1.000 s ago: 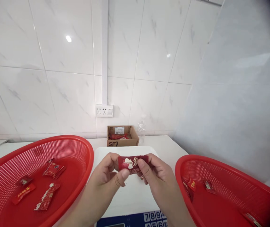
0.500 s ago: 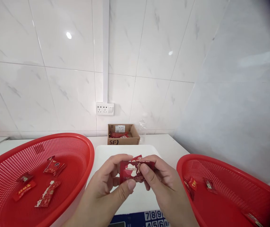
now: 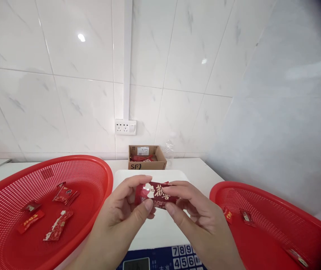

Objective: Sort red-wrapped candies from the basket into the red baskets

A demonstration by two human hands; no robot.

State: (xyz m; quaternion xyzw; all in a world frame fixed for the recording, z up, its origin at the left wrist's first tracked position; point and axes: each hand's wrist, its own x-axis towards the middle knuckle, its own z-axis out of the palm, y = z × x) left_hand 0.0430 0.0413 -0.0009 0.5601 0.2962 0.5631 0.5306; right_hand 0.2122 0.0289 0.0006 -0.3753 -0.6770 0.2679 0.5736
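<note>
Between both hands is a small dark-red snack packet [image 3: 160, 192] with cream characters and a white shape printed on its face. My left hand [image 3: 123, 213] pinches its left end between thumb and fingers. At the other end, the thumb and fingers of my right hand [image 3: 199, 215] grip the packet. It is held level above the white pan [image 3: 154, 232] of a digital scale. The scale's blue keypad panel [image 3: 160, 258], with a grey display, shows in front, partly behind my wrists. A bit of red shows behind the packet's upper edge; I cannot tell what it is.
On the left stands a red perforated basket [image 3: 104, 168] holding several wrapped packets [image 3: 57, 227]. Another red basket [image 3: 219, 191] on the right holds a few packets [image 3: 247, 218]. An open cardboard box [image 3: 160, 165] with red packets sits at the back near the tiled wall, beside clear plastic [image 3: 169, 149].
My right fingers have shifted outward along the packet, so its large characters now show. Both hands have risen slightly. More of the scale's display and keypad is visible.
</note>
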